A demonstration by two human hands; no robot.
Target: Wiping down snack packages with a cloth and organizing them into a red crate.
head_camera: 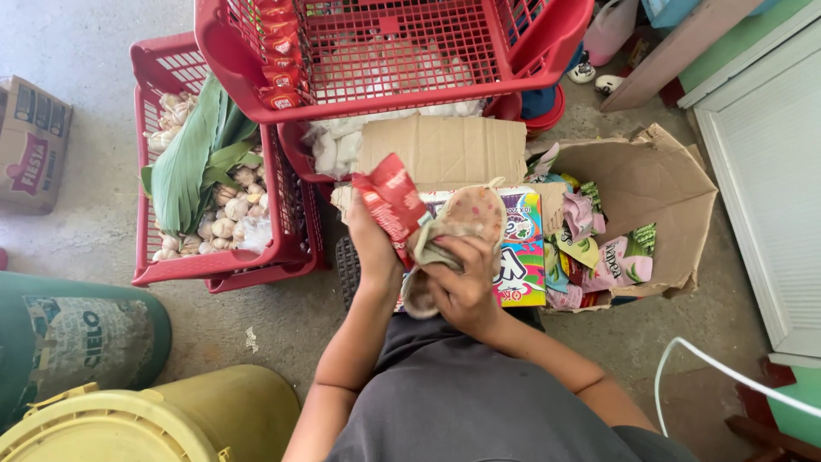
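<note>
My left hand (371, 242) holds a strip of red sachets (392, 198) upright in front of me. My right hand (466, 291) grips a crumpled beige cloth (462, 221) that touches the sachets. Both hands are over a colourful printed carton (520, 252) that lies on a flattened piece of cardboard (445, 150). More red sachets (275, 51) hang in a strip inside the upper red plastic basket (547, 60).
A red crate (282, 248) at left holds garlic bulbs (224, 222) and green leaves (192, 154). An open cardboard box (667, 197) at right holds snack packets. A yellow lidded bucket (171, 419), a green sack (68, 338) and a small cardboard box (30, 141) stand at left. A white cable (718, 368) curves at lower right.
</note>
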